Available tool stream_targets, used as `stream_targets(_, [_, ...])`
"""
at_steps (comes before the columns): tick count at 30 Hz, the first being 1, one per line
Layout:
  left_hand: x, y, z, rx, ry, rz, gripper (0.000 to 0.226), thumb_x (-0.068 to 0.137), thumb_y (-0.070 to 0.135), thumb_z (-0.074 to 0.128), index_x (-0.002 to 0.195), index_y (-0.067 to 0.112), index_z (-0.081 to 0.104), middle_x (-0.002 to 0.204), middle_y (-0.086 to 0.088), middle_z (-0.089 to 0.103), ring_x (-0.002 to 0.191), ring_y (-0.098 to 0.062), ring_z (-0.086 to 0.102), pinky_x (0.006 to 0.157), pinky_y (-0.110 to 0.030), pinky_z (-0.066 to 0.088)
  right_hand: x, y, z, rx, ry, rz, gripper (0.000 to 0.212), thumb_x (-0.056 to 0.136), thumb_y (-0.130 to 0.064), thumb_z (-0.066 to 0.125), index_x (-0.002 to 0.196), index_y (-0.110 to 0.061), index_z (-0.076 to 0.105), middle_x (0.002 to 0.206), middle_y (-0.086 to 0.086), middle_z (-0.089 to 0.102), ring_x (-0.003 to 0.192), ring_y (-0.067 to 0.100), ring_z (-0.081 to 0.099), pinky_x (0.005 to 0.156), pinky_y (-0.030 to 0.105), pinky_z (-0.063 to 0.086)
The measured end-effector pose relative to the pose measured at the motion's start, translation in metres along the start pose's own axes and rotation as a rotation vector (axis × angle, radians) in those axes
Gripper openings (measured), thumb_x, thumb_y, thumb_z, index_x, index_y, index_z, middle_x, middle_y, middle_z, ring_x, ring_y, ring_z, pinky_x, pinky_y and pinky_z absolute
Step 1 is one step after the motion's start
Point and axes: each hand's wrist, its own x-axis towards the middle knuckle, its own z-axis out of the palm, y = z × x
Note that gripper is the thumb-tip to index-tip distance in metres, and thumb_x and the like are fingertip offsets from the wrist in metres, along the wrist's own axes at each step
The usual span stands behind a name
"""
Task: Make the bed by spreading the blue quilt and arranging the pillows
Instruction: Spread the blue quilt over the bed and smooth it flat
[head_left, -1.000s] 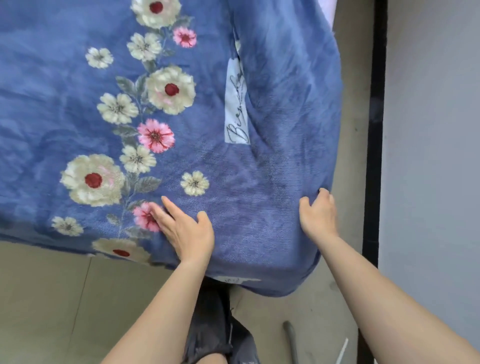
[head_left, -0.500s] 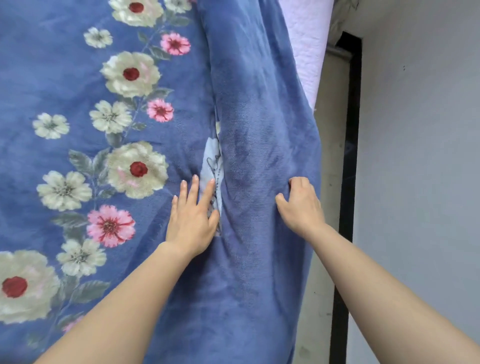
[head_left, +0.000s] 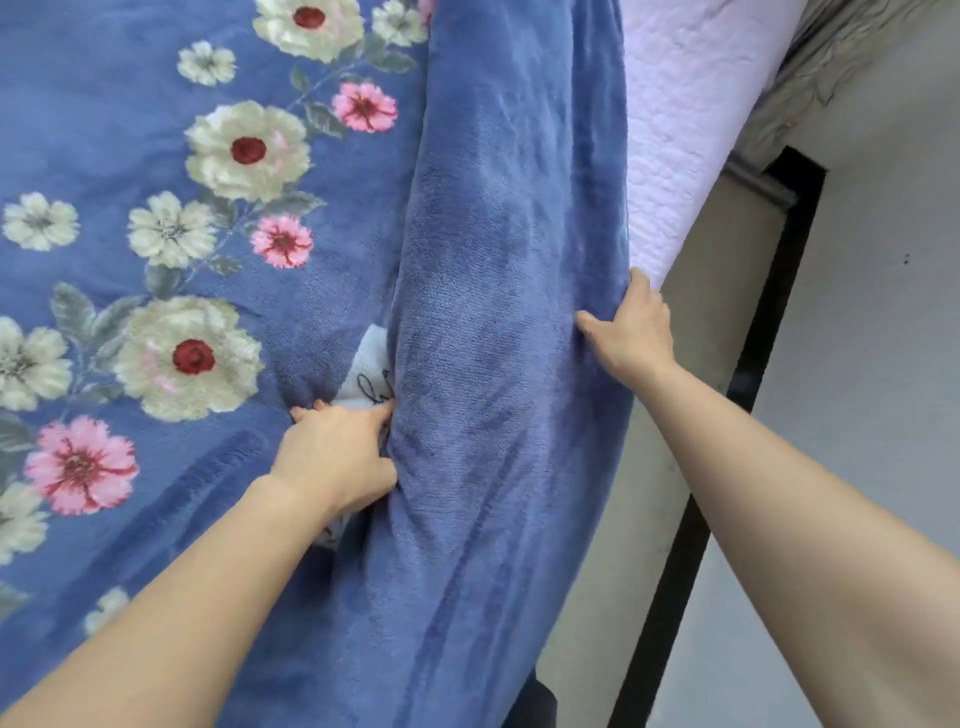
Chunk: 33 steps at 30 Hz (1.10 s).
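Note:
The blue quilt (head_left: 493, 234), printed with cream and pink flowers, covers the bed and hangs over its right side. A thick lengthwise fold runs down it, with a white label (head_left: 371, 376) half buried beside the fold. My left hand (head_left: 337, 457) has its fingers bent on the label and its thumb tucked into the fold, gripping the cloth. At the bed's side, my right hand (head_left: 631, 332) holds the quilt's right edge, fingers curled over it. No pillow is in view.
A pale lilac quilted mattress (head_left: 685, 130) shows bare beyond the quilt's right edge. A narrow strip of floor (head_left: 727, 291) separates the bed from a grey wall (head_left: 883, 364) with a black vertical strip (head_left: 779, 291).
Both hands have slid further up the bed along the quilt. My left hand went from lying flat to bunching the cloth at the fold. My right hand shifted out to the quilt's edge.

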Motion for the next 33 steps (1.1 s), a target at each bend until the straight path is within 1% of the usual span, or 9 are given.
stream_targets(2, [0.004,0.015,-0.005,-0.227,0.029,-0.111,0.046,0.080,0.026,0.056,0.126,0.029,0.054,0.121,-0.018,0.064,0.113,-0.040,0.056,0.092,-0.040,0.044,0.020,0.003,0.002,0.089,-0.089,-0.016,0.086,0.073,-0.032,0.071,0.143,-0.010,0.026,0.135,0.015,0.046,0.126,0.035,0.040,0.104,0.046,0.038])
stream_targets(5, [-0.001,0.062,0.006,-0.558,0.320,-0.301,0.077,0.076,0.006,0.053,0.148,0.016,0.028,0.140,-0.026,0.042,0.126,-0.044,0.042,0.107,-0.044,0.035,0.039,0.003,0.000,0.203,-0.151,0.003,0.078,0.071,-0.022,0.074,0.136,-0.010,0.033,0.117,0.006,0.054,0.103,0.028,0.049,0.084,0.034,0.043])
stream_targets(8, [-0.008,0.130,0.034,-0.446,0.753,-0.108,0.080,0.072,0.014,0.047,0.150,0.006,0.028,0.153,-0.025,0.024,0.142,-0.041,0.021,0.115,-0.057,0.021,0.059,0.005,-0.011,0.502,-0.336,0.148,0.057,0.061,-0.028,0.075,0.114,-0.015,0.058,0.106,-0.001,0.064,0.091,0.018,0.060,0.069,0.029,0.044])
stream_targets(13, [0.020,0.200,0.050,-0.403,0.318,-0.118,0.111,0.069,0.080,0.042,0.151,0.008,0.021,0.162,-0.013,-0.012,0.148,-0.026,-0.019,0.117,-0.048,-0.009,0.064,0.004,-0.022,0.714,-0.555,0.116,0.054,0.053,-0.038,0.083,0.101,-0.016,0.072,0.098,-0.001,0.076,0.095,0.017,0.071,0.091,0.035,0.053])
stream_targets(17, [0.032,0.221,0.014,-0.463,0.360,-0.214,0.067,0.073,0.065,0.063,0.119,0.016,0.055,0.143,-0.005,0.030,0.134,-0.029,0.024,0.107,-0.049,0.026,0.057,0.019,-0.044,0.787,-0.501,0.075,0.039,0.056,-0.022,0.073,0.091,-0.006,0.069,0.086,0.004,0.073,0.083,0.021,0.070,0.076,0.033,0.055])
stream_targets(23, [-0.007,0.294,0.023,-0.728,0.206,0.190,0.050,0.058,0.060,0.056,0.073,0.013,0.062,0.087,0.000,0.061,0.090,-0.024,0.050,0.081,-0.039,0.045,0.046,0.151,-0.132,0.943,-0.679,0.098,0.026,0.074,-0.018,0.061,0.060,0.000,0.073,0.059,0.011,0.069,0.053,0.021,0.066,0.052,0.021,0.054])
stream_targets(26, [0.000,0.309,0.074,-0.611,0.102,0.251,0.046,0.068,0.052,0.061,0.094,0.015,0.064,0.112,0.004,0.056,0.109,-0.020,0.045,0.100,-0.036,0.036,0.043,0.229,-0.102,0.696,-0.471,0.311,0.050,0.032,-0.029,0.083,0.073,-0.002,0.073,0.071,0.013,0.070,0.065,0.024,0.065,0.052,0.028,0.050])
stream_targets(30, [0.010,0.276,0.121,-0.399,-0.031,0.235,0.073,0.089,0.029,0.055,0.152,0.007,0.025,0.162,-0.006,0.012,0.149,-0.020,0.010,0.121,-0.031,0.011,0.039,0.238,-0.013,0.883,-0.485,0.470,0.048,0.075,-0.032,0.077,0.115,-0.007,0.067,0.107,0.007,0.073,0.095,0.020,0.070,0.066,0.028,0.055])
stream_targets(33, [-0.002,0.248,0.114,-0.624,0.194,0.199,0.047,0.089,0.016,0.048,0.136,0.021,0.053,0.144,0.007,0.048,0.128,-0.009,0.046,0.106,-0.033,0.040,0.018,0.216,0.021,0.924,-0.727,0.547,0.038,0.079,-0.036,0.070,0.113,-0.020,0.067,0.105,-0.004,0.072,0.096,0.011,0.066,0.082,0.031,0.051])
